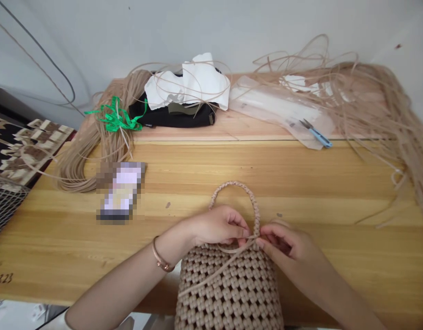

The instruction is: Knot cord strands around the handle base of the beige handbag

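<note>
1 woven bag (228,293), beige, with braided handle (253,199): at the near edge of the desk (335,183). Left hand (222,224): fingers pinched on a thin strand (252,237). Right hand (294,247): fingers closed on the handle's foot. 1 phone (124,192) (display pixelated): desk's left side. 1 pair of blue-handled snips (317,134): desk's far side.

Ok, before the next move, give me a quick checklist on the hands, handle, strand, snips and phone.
1. Left hand and right hand at the handle's right base: ok.
2. Handle's left end joined to the bag: cannot tell, left hand hides it.
3. Bag's front clear of the long strand: not ok, it lies across.
4. Snips away from hands: ok, farther back.
5. Phone apart from bag: ok.
</note>
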The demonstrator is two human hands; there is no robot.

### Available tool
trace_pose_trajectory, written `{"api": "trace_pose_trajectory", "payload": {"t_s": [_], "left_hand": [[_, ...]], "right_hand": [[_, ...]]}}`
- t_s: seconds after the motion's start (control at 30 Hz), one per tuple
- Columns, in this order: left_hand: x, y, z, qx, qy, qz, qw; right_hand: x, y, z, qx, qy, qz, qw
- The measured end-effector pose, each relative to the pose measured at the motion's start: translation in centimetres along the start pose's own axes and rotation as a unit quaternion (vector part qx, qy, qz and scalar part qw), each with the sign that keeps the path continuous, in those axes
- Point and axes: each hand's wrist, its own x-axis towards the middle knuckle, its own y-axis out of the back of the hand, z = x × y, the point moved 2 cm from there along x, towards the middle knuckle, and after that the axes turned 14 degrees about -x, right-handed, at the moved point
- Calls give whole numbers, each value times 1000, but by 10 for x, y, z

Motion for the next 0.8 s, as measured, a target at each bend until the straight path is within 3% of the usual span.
{"api": "trace_pose_trajectory", "payload": {"t_s": [0.2,0.43,0.63,0.8], "left_hand": [[-1,-1,1,21,12,2,1000],[-1,-7,-1,26,-48,9,998],[-4,-12,-1,53,-88,50,993],[-1,-16,-4,54,-78,80,992]], "right_hand": [[-1,-3,0,-22,0,14,1000],[-2,-2,-1,-30,-28,38,998],[-3,-3,1,15,-18,-1,1000],[-2,-2,4,71,-19,-50,996]]}}
